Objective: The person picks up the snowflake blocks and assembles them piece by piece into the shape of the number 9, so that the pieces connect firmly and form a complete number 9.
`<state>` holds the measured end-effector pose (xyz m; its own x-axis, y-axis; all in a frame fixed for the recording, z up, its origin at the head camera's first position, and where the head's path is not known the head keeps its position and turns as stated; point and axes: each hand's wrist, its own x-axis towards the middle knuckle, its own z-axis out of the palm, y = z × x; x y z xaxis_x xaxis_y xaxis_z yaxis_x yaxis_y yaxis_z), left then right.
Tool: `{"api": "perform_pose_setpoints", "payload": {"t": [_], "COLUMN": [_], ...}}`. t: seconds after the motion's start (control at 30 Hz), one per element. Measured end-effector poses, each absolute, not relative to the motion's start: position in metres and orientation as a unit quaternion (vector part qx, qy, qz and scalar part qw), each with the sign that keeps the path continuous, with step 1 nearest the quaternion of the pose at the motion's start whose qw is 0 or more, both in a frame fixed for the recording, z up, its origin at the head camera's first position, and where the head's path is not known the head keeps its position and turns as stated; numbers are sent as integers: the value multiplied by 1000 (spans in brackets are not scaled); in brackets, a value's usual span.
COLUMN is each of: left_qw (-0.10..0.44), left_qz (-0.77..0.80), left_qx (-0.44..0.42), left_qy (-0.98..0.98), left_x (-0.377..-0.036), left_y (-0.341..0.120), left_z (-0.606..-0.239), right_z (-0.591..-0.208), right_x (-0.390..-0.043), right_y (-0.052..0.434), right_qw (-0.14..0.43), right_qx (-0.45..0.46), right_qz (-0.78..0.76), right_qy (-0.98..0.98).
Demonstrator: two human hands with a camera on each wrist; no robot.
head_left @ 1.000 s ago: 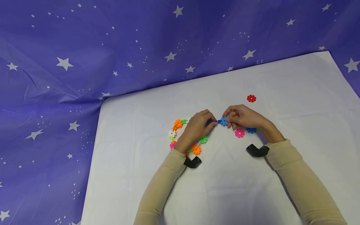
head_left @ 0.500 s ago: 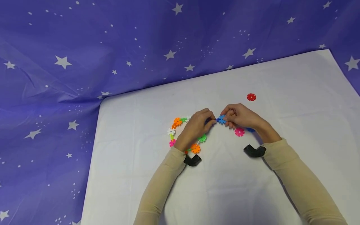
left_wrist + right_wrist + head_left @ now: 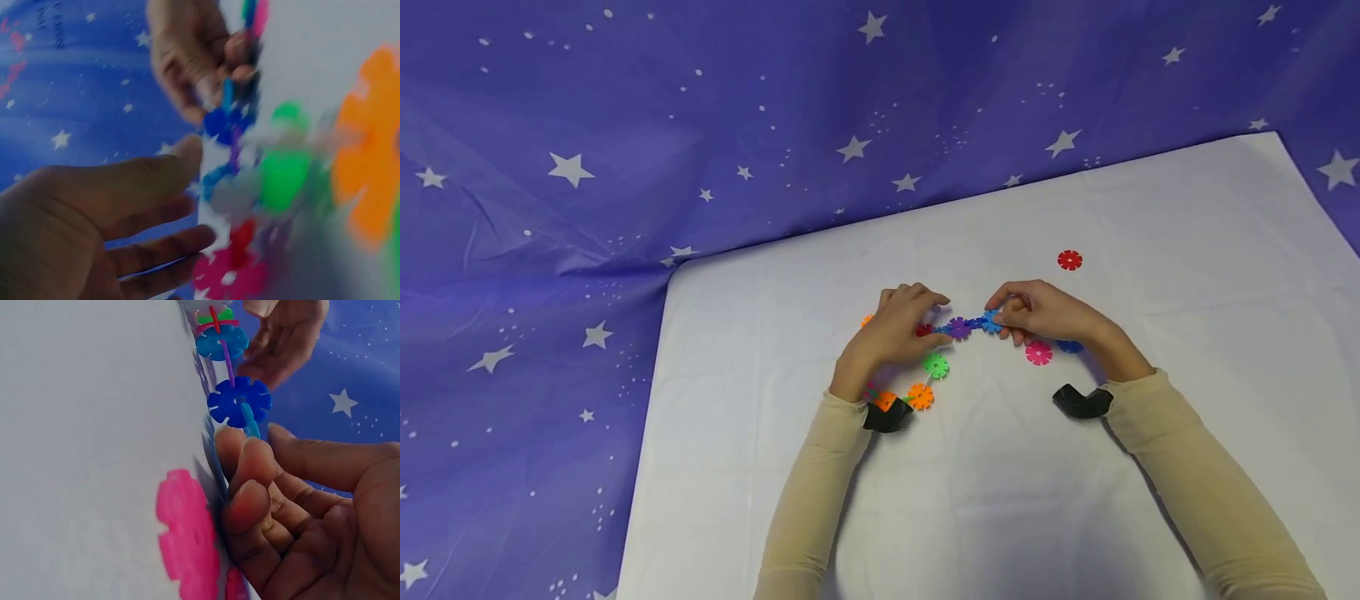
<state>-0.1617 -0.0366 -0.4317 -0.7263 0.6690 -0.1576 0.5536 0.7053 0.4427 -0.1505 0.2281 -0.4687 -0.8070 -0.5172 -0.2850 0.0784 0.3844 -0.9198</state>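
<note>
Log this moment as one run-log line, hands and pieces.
left hand: resting on snowflake-disc chain | right hand: pinching light blue disc at chain end | loose: pink disc, red disc | surface: white cloth

A chain (image 3: 951,329) of flat, notched plastic discs slotted edge to edge lies near the middle of the desk (image 3: 1187,275). Its right end is a light blue disc (image 3: 992,321) pinched by the right hand (image 3: 1041,312), next to a purple disc (image 3: 958,327). From there it curves under the left hand (image 3: 891,333) through a green disc (image 3: 936,365) and an orange disc (image 3: 920,396).
</note>
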Motion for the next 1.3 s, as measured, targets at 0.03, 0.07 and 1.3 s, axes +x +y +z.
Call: {"api": "perform_pose_setpoints", "payload": {"t": [0.03,0.07,1.3], "left_qw": [159,163,150], "left_qz": [187,190,205], "left_qx": [333,332,361], "left_qy": [911,910,897], "left_x": [-163,-164,-170], "left_y": [-40,-43,-45], "left_z": [-430,-429,-437], "right_z": [-468,-468,-463], "right_x": [-151,-151,-147], "right_y": [228,229,227], "right_qw": [278,278,197], "right_qx": [-144,-148,-179], "right_qz": [-534,-531,-396], "right_qy": [785,786,879]}}
